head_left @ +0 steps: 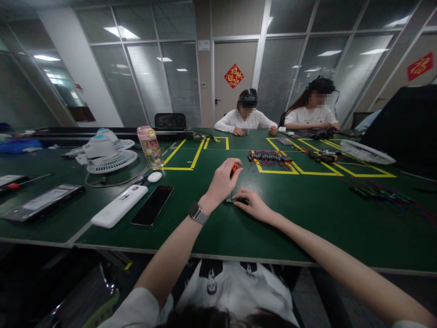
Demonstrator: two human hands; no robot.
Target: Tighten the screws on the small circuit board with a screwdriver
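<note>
My left hand (222, 181), with a watch on its wrist, is raised over the green table (307, 218) and closed round a small tool with an orange handle (233, 168), held upright like a screwdriver. My right hand (251, 203) rests on the table just right of it, its fingers pinching a small dark part with a green edge (233, 200) against the table top. The tool's tip points down at that part.
A black phone (152, 205), a white power bank (119, 206), a white mouse (154, 176), a pink bottle (150, 147) and white fans (107, 152) lie to the left. A bundle of coloured wires (269, 159) sits ahead inside yellow tape. Two people sit across the table.
</note>
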